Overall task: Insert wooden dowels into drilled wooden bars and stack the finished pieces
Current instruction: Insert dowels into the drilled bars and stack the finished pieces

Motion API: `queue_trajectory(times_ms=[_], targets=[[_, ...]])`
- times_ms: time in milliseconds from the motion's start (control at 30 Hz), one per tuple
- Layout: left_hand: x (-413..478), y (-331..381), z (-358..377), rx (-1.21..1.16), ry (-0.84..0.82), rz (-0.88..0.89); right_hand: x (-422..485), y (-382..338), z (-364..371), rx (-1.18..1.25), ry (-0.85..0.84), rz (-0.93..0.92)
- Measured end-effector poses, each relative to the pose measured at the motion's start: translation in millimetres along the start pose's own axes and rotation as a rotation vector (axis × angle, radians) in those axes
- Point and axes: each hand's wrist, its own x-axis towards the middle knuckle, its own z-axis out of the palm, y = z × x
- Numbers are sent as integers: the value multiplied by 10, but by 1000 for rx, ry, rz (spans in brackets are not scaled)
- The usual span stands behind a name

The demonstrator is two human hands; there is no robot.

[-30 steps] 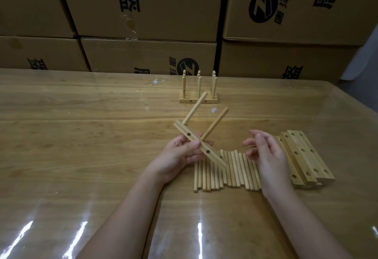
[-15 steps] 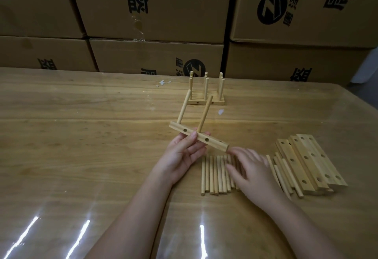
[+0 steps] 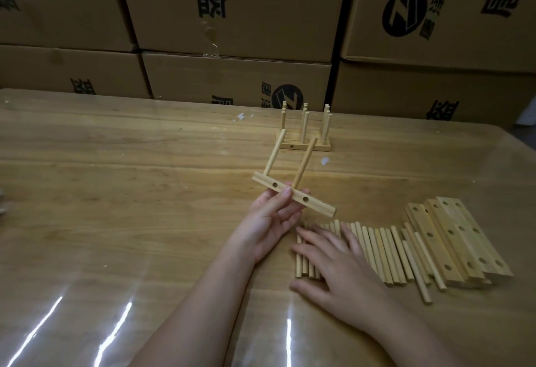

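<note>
My left hand (image 3: pixel 268 223) holds a drilled wooden bar (image 3: pixel 316 203) above the table, thumb on its near face. Two dowels (image 3: pixel 304 163) stand in the bar, pointing up and away; the bar's right end carries none. My right hand (image 3: pixel 338 262) lies flat with spread fingers on a row of loose dowels (image 3: pixel 383 253) on the table. A pile of drilled bars (image 3: pixel 461 239) lies to the right of the dowels. Finished pieces (image 3: pixel 304 134) with upright dowels stand stacked farther back at centre.
The wooden table (image 3: pixel 116 207) has a glossy cover with light streaks near its front edge. Stacked cardboard boxes (image 3: pixel 237 18) form a wall right behind the table's far edge. The table's right edge (image 3: pixel 522 149) angles away at the far right.
My right hand dropped from a raised position onto the loose dowels and flattened there. The bar in my left hand tilted from steeply slanted to nearly level.
</note>
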Motion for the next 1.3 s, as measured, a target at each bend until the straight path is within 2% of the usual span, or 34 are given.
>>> queue_trajectory(times_ms=[133, 500, 800, 1000, 1133, 1300], targets=[[1, -2, -12, 5, -7, -8, 23, 4, -11, 51, 63, -30], [-3, 2, -14, -21, -32, 1, 26, 48, -28, 269, 432, -24], [25, 28, -18, -69, 24, 55, -15, 148, -35, 554, 628, 297], [32, 30, -26, -12, 58, 90, -51, 205, -112, 672, 933, 307], [21, 15, -9, 70, 32, 84, -46, 213, -121, 764, 911, 295], [-8, 2, -1, 178, -37, 59, -35, 186, -129, 691, 873, 307]])
